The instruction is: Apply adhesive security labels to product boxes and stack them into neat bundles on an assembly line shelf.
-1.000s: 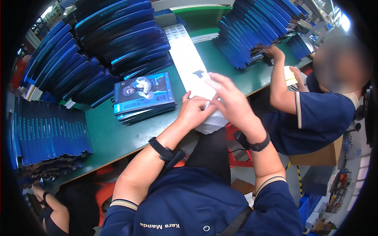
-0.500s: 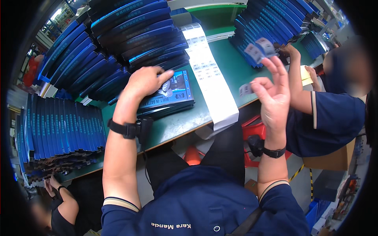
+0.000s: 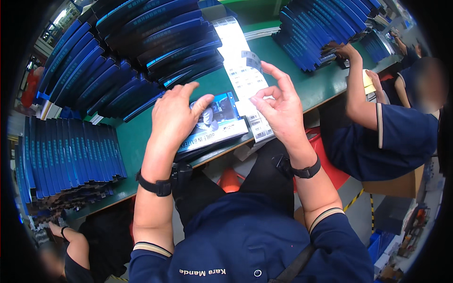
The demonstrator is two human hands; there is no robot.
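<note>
Change: both hands have drawn closer together since half a second ago; the right hand, then raised open off to the side, now sits just beside the strip of labels.
Left hand: the left hand (image 3: 173, 118) lies palm down on the top blue box (image 3: 218, 123), fingers spread and loosely curved, thumb reaching onto the printed lid; it presses rather than grips.
Right hand: the right hand (image 3: 279, 107) hovers above the table edge, index finger stretched up, thumb and bent fingers curled toward each other.
Sticker: a small label sticker (image 3: 251, 60) stands at the index fingertip, seemingly stuck there, above the long white label sheet (image 3: 238, 61).
Box: it tops a short stack at the near edge of the green table (image 3: 137, 141), between both hands.
Surroundings: fanned rows of blue boxes (image 3: 141, 47) behind; a co-worker's arm (image 3: 358, 101) reaches to another stack on the right.
</note>
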